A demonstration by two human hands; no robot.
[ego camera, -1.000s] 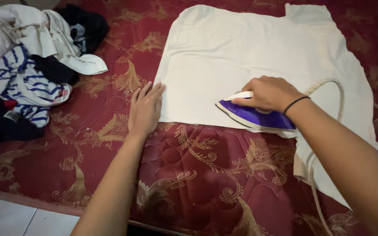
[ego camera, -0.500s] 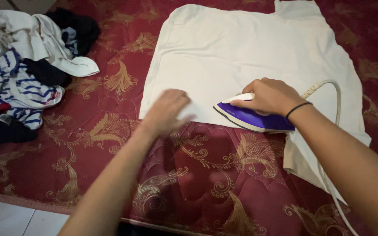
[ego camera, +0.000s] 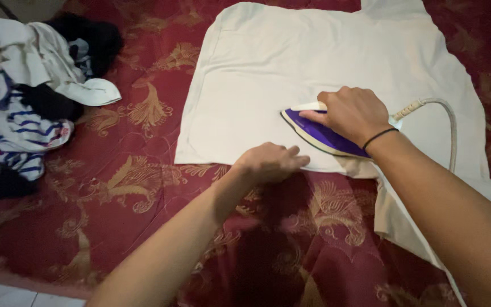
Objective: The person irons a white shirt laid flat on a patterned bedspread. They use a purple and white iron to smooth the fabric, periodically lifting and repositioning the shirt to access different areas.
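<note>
Head camera looks down at a cream shirt (ego camera: pixel 291 62) lying flat on a red and gold mattress (ego camera: pixel 115 187). Right hand (ego camera: pixel 350 113) has its fingers wrapped tight around a purple iron (ego camera: pixel 319 133) sitting on the shirt. Left hand (ego camera: pixel 271 162) presses the shirt's near edge, fingers curled. A clothes pile (ego camera: pixel 24 96) lies far left.

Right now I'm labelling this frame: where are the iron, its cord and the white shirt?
iron (ego camera: pixel 319 133): head view, purple side of its body.
cord (ego camera: pixel 447 116): head view, its bend.
white shirt (ego camera: pixel 291 57): head view, flat middle.
</note>
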